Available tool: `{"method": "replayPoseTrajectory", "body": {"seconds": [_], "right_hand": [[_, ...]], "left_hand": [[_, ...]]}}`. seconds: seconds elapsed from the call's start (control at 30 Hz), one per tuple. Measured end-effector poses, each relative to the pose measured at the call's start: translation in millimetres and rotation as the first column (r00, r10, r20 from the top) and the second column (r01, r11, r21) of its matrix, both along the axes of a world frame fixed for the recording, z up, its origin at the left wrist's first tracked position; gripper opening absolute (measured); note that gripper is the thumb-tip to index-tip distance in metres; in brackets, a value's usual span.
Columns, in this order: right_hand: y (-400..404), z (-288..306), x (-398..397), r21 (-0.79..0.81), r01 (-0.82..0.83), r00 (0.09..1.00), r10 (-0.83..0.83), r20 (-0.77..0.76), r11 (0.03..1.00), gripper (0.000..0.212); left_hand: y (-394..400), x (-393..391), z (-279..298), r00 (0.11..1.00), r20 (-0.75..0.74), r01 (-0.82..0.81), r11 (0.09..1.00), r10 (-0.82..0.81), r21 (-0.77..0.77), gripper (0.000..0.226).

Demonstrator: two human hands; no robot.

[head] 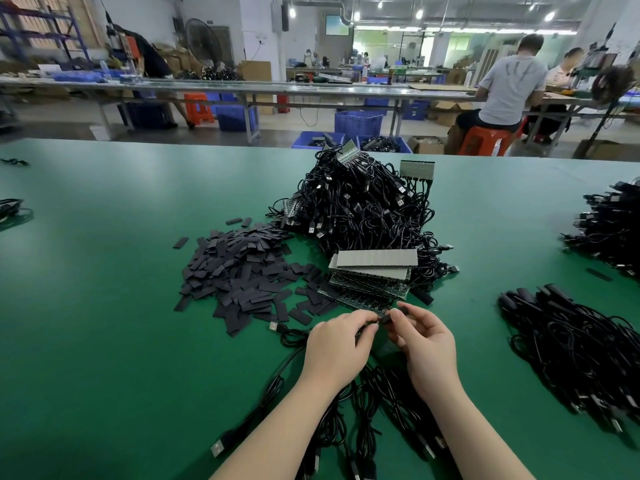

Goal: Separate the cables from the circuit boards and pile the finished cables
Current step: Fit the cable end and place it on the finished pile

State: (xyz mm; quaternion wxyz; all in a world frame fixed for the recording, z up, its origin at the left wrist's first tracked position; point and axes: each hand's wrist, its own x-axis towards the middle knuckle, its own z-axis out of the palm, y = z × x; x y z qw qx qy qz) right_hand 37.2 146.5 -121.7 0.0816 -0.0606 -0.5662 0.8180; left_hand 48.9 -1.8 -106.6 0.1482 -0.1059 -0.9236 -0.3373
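My left hand (pixel 337 344) grips a green circuit board strip (pixel 372 308) at its near end. My right hand (pixel 424 341) pinches a small black piece (pixel 389 317) at that board's edge. Black cables (pixel 363 403) trail from the board toward me under both forearms. Behind the hands lies a stack of board strips (pixel 375 268), and beyond it a big heap of black USB cables (pixel 363 206) with boards still attached. A pile of loose black cables (pixel 575 344) lies at the right.
A spread of flat black sleeves (pixel 242 271) covers the green table (pixel 104 306) left of the hands. Another cable pile (pixel 609 223) sits at the far right edge. Blue bins (pixel 318 139), benches and seated people are beyond the table.
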Motion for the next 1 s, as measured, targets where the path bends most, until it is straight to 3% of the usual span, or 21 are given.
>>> {"method": "replayPoseTrajectory", "body": {"seconds": [1.0], "right_hand": [[-1.6,4.4,3.1,0.106,-0.05,0.999,0.052,-0.013,0.993,0.016]], "left_hand": [[-1.3,-2.3,-1.6,1.0,0.017,-0.005,1.0,0.005,0.01,0.027]]}}
